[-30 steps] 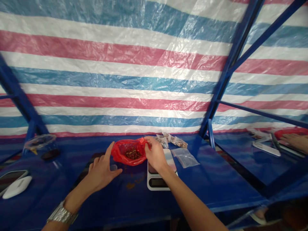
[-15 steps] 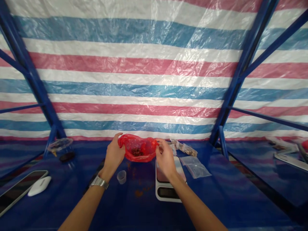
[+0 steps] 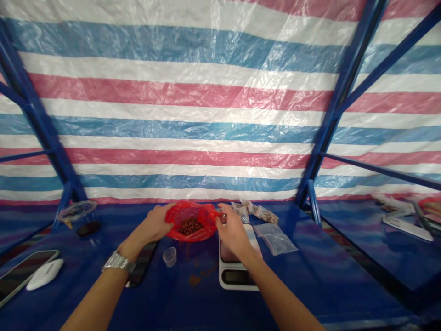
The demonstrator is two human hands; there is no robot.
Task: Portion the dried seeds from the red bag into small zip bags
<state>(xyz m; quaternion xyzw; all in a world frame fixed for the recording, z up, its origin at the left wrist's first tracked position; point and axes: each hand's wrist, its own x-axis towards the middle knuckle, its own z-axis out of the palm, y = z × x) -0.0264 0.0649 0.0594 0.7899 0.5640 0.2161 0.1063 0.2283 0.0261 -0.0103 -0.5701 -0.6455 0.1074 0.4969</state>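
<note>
A red plastic bag (image 3: 206,215) stands with its mouth spread toward me, and small brown beans or nuts (image 3: 191,225) lie inside it. My left hand (image 3: 155,224) grips the bag's left rim between thumb and fingers. On the opposite rim, my right hand (image 3: 231,227) pinches the plastic, its forearm passing over a white digital scale (image 3: 225,278). Just in front of the bag sits a small clear plastic cup (image 3: 169,257). Brown crumbs (image 3: 195,279) are scattered on the blue table between cup and scale.
Small filled zip bags (image 3: 263,213) lie behind the scale, with flat zip bags (image 3: 275,239) to its right. A dark phone (image 3: 143,265) is under my left wrist. Far left are another phone (image 3: 20,272), a white mouse-like object (image 3: 44,274) and a clear cup with dark liquid (image 3: 87,226).
The bag has come down slightly, and its mouth now shows more of the brown contents. My left hand has shifted left and flattened, uncovering the dark phone. The view has turned a little right.
</note>
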